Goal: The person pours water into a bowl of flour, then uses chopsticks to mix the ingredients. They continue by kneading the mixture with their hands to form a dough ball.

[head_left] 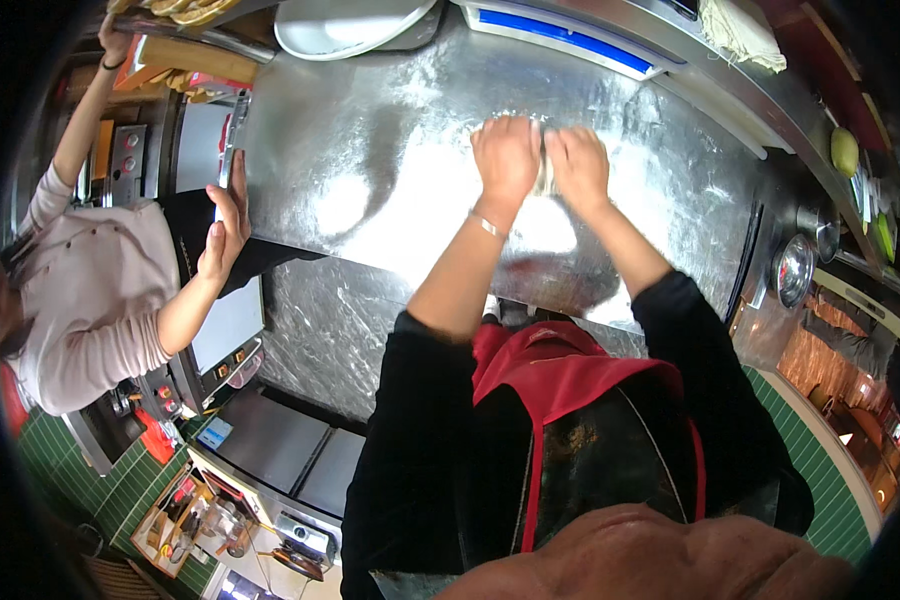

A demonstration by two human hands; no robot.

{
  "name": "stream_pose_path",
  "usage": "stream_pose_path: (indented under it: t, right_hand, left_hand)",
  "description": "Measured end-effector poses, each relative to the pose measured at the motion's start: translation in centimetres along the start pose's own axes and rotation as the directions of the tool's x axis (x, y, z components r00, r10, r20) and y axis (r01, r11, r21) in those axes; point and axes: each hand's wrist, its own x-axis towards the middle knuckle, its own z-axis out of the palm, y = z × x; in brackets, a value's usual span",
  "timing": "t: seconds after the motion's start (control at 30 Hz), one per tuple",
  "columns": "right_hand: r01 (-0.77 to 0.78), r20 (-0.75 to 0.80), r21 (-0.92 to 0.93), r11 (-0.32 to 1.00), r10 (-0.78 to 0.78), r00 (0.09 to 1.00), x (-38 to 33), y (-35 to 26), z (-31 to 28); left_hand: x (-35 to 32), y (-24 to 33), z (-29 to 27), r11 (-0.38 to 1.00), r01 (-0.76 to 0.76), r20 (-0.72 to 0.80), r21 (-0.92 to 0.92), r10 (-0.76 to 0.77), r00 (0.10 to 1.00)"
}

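Observation:
Side by side over the steel worktop, my left hand and my right hand are closed, fingers curled down and thumbs nearly meeting. Between and under them shows a small pale piece of dough, mostly covered by the hands. Both arms reach forward from black sleeves, and a light band circles my left wrist. White, flour-like smears mark the steel around the hands.
A white basin and a white-and-blue container stand along the far edge. At left, a co-worker holds one hand near the worktop's end, the other up at a shelf. Metal bowls sit at right.

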Motion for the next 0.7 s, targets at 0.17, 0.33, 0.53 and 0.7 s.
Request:
stream_pose_path:
  t: [0.17, 0.33, 0.53, 0.7]
  right_hand:
    - [0.248, -0.097, -0.088, 0.965, -0.256, 0.962, -8.5, -2.7, 0.7]
    - [0.374, 0.032, -0.116, 0.920, -0.373, 0.927, -2.8, -1.0, 3.5]
    - [0.255, 0.079, -0.102, 0.962, -0.247, 0.966, 4.4, -1.0, 5.3]
    - [0.133, -0.050, -0.128, 0.983, -0.140, 0.989, 8.6, 0.2, 7.3]
  left_hand:
    - [-8.2, 0.4, -2.5, 1.000, 0.009, -0.045, 0.010, -0.008, 0.999]
    - [-6.6, -1.8, -0.5, 0.990, 0.130, -0.073, 0.045, -0.127, 0.989]
    - [0.4, -4.1, 0.5, 0.991, 0.128, -0.078, -0.045, -0.131, 0.988]
    - [5.5, -5.6, 2.2, 0.985, 0.168, 0.024, -0.031, -0.168, 0.986]
